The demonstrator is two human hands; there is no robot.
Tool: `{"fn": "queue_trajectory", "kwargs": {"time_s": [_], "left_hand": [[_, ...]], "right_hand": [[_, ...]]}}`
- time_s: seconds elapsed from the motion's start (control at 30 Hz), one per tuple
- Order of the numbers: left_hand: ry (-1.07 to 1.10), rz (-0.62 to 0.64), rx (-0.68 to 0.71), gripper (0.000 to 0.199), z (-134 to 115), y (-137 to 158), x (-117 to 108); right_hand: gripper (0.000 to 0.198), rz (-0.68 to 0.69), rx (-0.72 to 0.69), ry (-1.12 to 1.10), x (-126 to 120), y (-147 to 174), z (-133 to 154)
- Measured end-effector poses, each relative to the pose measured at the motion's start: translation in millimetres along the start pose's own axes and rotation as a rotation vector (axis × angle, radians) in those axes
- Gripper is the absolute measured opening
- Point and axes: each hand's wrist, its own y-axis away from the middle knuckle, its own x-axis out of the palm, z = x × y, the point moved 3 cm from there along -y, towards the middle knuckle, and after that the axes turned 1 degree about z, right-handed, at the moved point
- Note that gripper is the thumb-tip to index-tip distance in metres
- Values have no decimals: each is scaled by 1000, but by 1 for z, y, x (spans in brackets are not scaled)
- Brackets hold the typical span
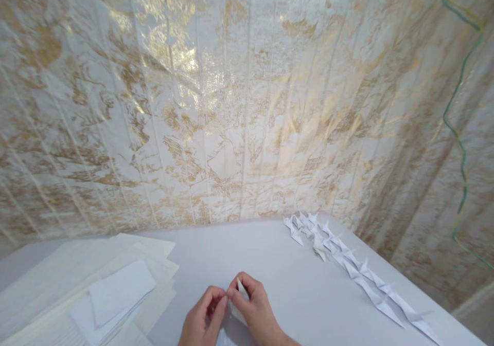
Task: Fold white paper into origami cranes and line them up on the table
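Note:
My left hand and my right hand meet low in the middle of the view, above the white table. Both are closed in a pinch on a small piece of folded white paper. One pointed tip of it sticks up between the thumb and fingers of my right hand, and more pale paper shows beneath that hand. My left fingertips press together right against my right thumb. Most of the folded shape is hidden by the fingers.
Rows of folded paper cranes line the right side of the table. At left lie fanned sheets of paper with a smaller white stack on top. A gold-patterned wall covering rises behind; a green-yellow cord hangs at right.

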Motion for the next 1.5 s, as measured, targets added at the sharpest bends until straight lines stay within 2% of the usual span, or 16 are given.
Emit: {"fn": "queue_trajectory", "kwargs": {"time_s": [0.37,0.57,0.77,1.13,1.5], "left_hand": [[-165,-108,48,16,-7,3,-1],[-169,-120,53,24,-9,4,-2],[-134,-111,34,32,-2,2,-2],[-34,-109,40,41,-4,0,-2],[6,-65,-1,41,1,0,-1]], "right_hand": [[37,11,37,-40,0,0,0],[39,6,4,-55,0,0,-3],[39,28,46,-75,2,-1,-10],[38,37,61,-34,0,-1,-5],[33,29,32,-7,0,1,-4]]}}
